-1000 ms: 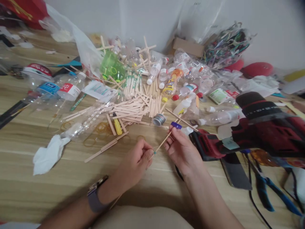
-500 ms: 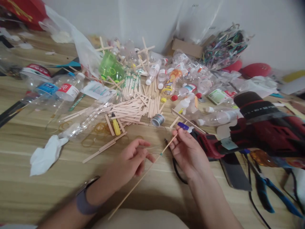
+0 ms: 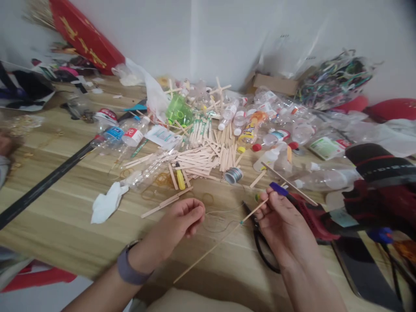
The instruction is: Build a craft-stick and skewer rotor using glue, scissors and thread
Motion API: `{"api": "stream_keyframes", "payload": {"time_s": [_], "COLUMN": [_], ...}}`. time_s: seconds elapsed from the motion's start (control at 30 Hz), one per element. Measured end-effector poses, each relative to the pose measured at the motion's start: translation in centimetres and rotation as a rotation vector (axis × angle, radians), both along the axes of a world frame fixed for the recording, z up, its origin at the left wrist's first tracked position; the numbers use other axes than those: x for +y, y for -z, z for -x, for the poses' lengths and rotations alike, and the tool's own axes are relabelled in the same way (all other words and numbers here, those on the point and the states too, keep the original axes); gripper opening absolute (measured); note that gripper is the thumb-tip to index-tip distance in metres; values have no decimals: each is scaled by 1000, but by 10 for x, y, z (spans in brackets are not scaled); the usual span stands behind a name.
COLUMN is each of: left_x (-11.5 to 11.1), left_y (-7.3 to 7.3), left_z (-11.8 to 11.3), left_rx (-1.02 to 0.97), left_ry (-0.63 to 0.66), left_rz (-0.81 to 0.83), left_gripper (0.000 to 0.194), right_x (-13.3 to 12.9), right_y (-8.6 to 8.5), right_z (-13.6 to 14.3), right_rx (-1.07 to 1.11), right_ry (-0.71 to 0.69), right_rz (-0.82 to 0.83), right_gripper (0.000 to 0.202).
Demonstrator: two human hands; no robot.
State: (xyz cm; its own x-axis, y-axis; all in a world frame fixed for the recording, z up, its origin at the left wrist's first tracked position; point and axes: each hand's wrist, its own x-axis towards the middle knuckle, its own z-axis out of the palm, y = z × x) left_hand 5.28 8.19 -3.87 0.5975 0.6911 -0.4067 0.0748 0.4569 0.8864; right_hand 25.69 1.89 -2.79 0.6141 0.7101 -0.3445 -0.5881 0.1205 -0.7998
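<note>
My right hand (image 3: 282, 221) pinches a long thin bamboo skewer (image 3: 208, 252) near its upper end. The skewer slants down to the lower left, with a small teal band around it. A blue-purple plastic piece (image 3: 278, 189) shows at my right fingertips; how it joins the skewer is hidden. Left of the skewer, my left hand (image 3: 186, 216) is closed, thumb against curled fingers. A thin wire (image 3: 216, 231) loops between my left fingertips and the teal band. Beyond the hands lies a spool of wire (image 3: 233, 175). Black-handled scissors (image 3: 263, 251) lie partly beneath my right hand.
Wooden craft sticks (image 3: 201, 161) are heaped mid-table, with plastic bottles (image 3: 250, 130) behind. A yellow-handled screwdriver (image 3: 180, 178) and crumpled tissue (image 3: 108, 203) lie leftward. A red and black power drill (image 3: 367, 190) and phone (image 3: 364, 273) occupy the right. Another person's hand (image 3: 4, 145) shows at far left.
The view has swung left, bringing more of the left side into sight. My left hand has drawn away from the skewer and its fingers have closed. My right hand keeps its hold.
</note>
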Motion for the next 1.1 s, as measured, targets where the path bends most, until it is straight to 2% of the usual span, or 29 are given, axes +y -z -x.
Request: {"api": "stream_keyframes", "payload": {"time_s": [0.27, 0.4, 0.63, 0.8, 0.9, 1.0, 1.1], "left_x": [-11, -14, -10, 5, 21, 43, 70], "left_y": [2, -2, -2, -3, -8, -12, -11], "left_z": [3, 2, 4, 10, 17, 30, 43], "left_rx": [-144, -116, -8, 65, 166, 454, 728], "left_ry": [-85, -74, -49, -55, -88, -191, -294], "left_rz": [102, 82, -68, -180, -320, -676, -1028], "left_gripper": [19, 16, 11, 11, 8, 9, 19], "right_x": [-7, -10, -11, -9, -5, 0, 2], "right_y": [4, 4, 9, 7, 7, 8, 9], "right_z": [6, 9, 9, 9, 9, 8, 7], "right_rx": [2, 2, 22, 36, 66, 85, 82], "right_ry": [-13, -1, -19, 17, 27, 37, 32], "right_rz": [-4, -5, -12, 10, 18, 24, 24], "right_gripper": [43, 40, 37, 43, 46, 48, 47]}}
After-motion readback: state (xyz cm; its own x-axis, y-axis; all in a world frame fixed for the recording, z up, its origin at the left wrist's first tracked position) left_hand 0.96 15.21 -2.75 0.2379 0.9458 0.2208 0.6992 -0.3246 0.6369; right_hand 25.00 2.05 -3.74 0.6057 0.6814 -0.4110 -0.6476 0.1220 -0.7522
